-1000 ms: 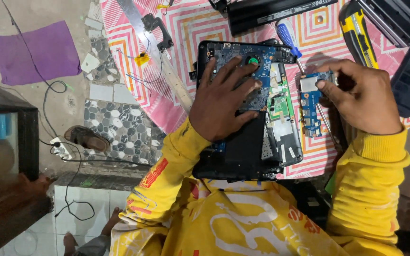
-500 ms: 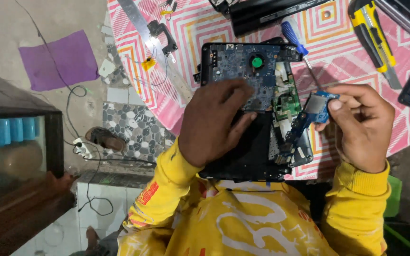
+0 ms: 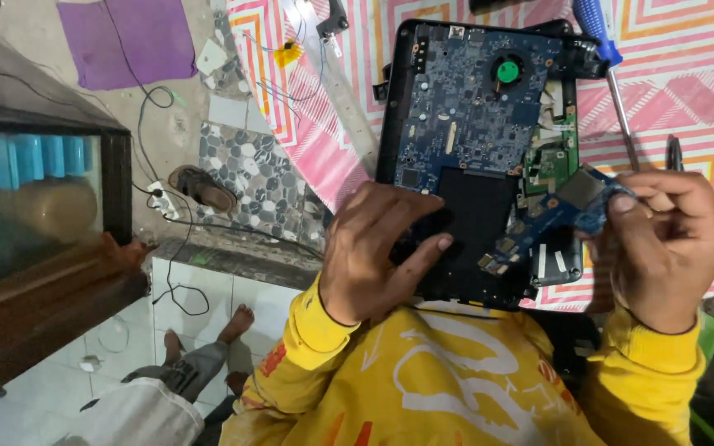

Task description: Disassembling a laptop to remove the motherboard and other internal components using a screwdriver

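Observation:
An opened black laptop base (image 3: 398, 99) lies on a pink patterned mat, its blue motherboard (image 3: 464, 99) and a green-hubbed fan (image 3: 506, 71) exposed. My left hand (image 3: 378, 252) presses flat on the near dark part of the laptop. A small blue circuit board (image 3: 551, 219) is pinched in my right hand (image 3: 663, 244) and lifted, tilted, above the laptop's right side. Both arms wear yellow sleeves.
A blue-handled screwdriver (image 3: 598, 29) lies on the pink striped mat (image 3: 687, 83) to the right of the laptop. A metal strip (image 3: 336, 74) and small parts lie left. Cables, a power strip (image 3: 161, 201), a sandal and a purple cloth (image 3: 130, 41) lie on the floor; a glass tank (image 3: 35, 206) stands at left.
My left hand slid from the motherboard toward the laptop's near edge. My right hand raised the small blue board off the laptop's right side and tilted it. The view came closer.

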